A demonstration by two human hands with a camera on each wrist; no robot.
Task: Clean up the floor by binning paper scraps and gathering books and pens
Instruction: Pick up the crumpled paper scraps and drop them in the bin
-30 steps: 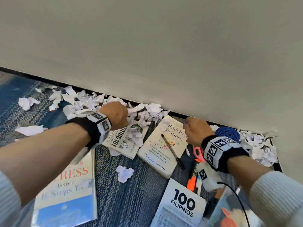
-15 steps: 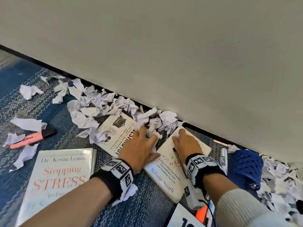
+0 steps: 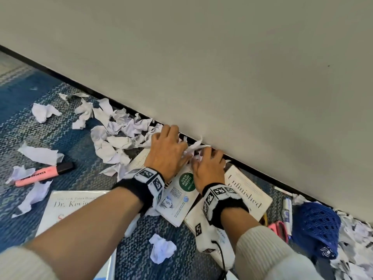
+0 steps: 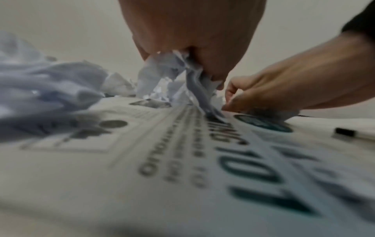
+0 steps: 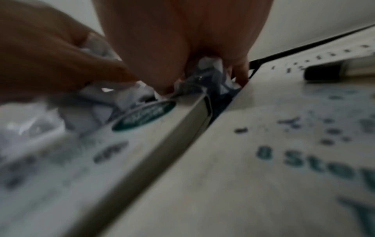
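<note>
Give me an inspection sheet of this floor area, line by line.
Surface: blue carpet.
Job's things: paper scraps along the wall; three white books; pink highlighter; pen.
Clutter: blue mesh basket, pink scissors.
Grips: left hand and right hand each clutch paper scraps.
Cables: black wire from the right wrist camera.
Surroundings: beige wall, black baseboard.
</note>
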